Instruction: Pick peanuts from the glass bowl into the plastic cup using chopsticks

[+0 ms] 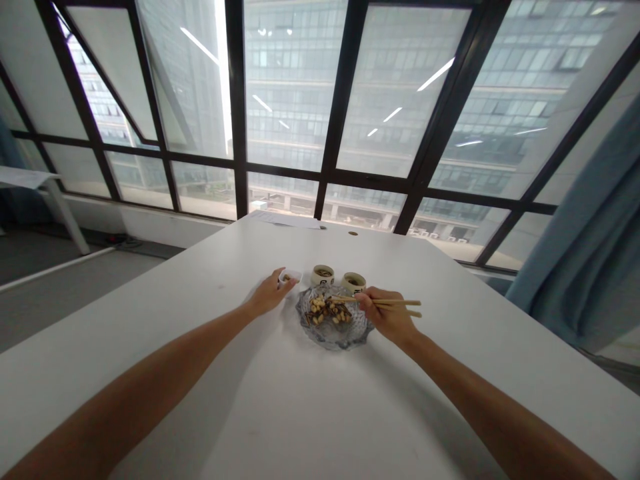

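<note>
Chopsticks [400, 303] are held in my right hand [387, 315], their tips over the mixed nuts or dried pieces [325, 311] in a clear glass bowl [336, 339]. Whether the tips grip a piece is too small to tell. My left hand [271, 293] holds a small white dish [296, 275] by its side, thumb and fingers around it; a few small bits lie inside. Just behind the glass bowl stand two small cream cups, the left cup [323, 275] and the right cup [354, 283], each with dark contents and a dark mark on the front.
All this stands on a white table [240, 387]. Papers [287, 220] lie at its far end, near a small brown round thing [353, 233]. Dark-framed windows [290, 87] rise behind it. A blue curtain [575, 247] hangs at right, and another white table [30, 177] is at left.
</note>
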{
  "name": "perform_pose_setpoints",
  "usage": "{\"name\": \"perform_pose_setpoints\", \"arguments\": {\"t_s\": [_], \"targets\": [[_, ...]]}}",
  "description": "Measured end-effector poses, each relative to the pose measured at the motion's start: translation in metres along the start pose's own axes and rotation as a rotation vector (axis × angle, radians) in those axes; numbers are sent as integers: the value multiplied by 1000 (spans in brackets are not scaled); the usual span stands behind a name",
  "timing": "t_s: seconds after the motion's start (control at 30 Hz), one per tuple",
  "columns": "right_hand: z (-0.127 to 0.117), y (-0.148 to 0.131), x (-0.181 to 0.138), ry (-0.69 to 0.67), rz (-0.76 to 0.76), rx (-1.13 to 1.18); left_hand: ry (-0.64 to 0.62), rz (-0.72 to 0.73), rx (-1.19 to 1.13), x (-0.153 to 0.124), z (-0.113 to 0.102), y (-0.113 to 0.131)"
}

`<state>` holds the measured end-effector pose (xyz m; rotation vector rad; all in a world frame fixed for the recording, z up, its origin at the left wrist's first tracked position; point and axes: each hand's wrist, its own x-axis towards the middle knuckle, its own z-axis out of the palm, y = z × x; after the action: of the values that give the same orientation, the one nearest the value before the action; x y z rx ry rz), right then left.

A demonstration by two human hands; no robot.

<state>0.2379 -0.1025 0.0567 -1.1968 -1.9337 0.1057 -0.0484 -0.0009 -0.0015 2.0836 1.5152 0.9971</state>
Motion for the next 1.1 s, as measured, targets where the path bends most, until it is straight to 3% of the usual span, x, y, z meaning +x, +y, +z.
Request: {"name": "perform_pose_setpoints", "arguments": {"t_s": [0.1,0.27,0.53,0.63,0.83,0.97,1.1], "targets": [[-8,-2,5,-141,-172,-117,3,1,-11,-1,-1,1],[-12,-1,16,-290,-250,-156,-3,6,-20,-2,-1,2],[-10,-5,22,-283,-259,-99,-4,-2,-1,-1,0,0],[-9,-4,16,-195,-132,10,4,6,-4,-1,-1,1],[-5,6,-5,245,335,509,1,-5,13,-2,-1,3],[2,18,-23,369,471,714,8,-9,-3,-3,-2,3],[9,27,-36,441,583,778,-5,-14,0,-3,-3,3]]}}
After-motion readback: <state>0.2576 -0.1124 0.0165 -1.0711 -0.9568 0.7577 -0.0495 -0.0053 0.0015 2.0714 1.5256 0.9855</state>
